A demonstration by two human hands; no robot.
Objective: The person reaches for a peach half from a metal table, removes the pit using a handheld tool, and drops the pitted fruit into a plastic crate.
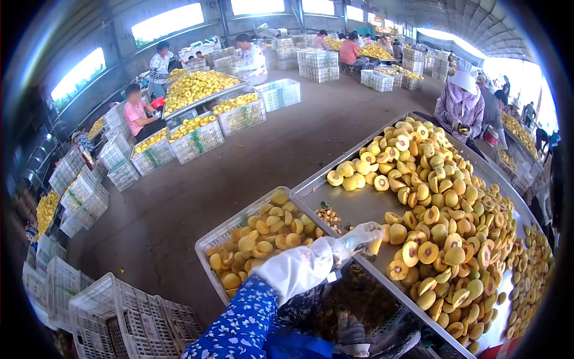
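Note:
My left hand point(363, 235), in a pale glove below a white cuff and blue floral sleeve, reaches over the near edge of the metal table point(353, 203). Its fingers are closed on a yellow peach half point(375, 246). Just beyond them lies a big heap of halved peaches point(454, 233), some with brown hollows facing up. Beneath my forearm stands a white plastic crate point(206, 242) filled with peach halves point(263, 233). A small pile of pits and scraps point(327, 216) rests on the table. My right hand does not show clearly anywhere.
Below the table edge is a dark container of pieces point(359, 293), beside a grey shape I cannot make out. Stacked white crates point(128, 317) stand at lower left. A person in a white hat point(460, 105) works at the table's far end. Others sit around another fruit-heaped table point(200, 90).

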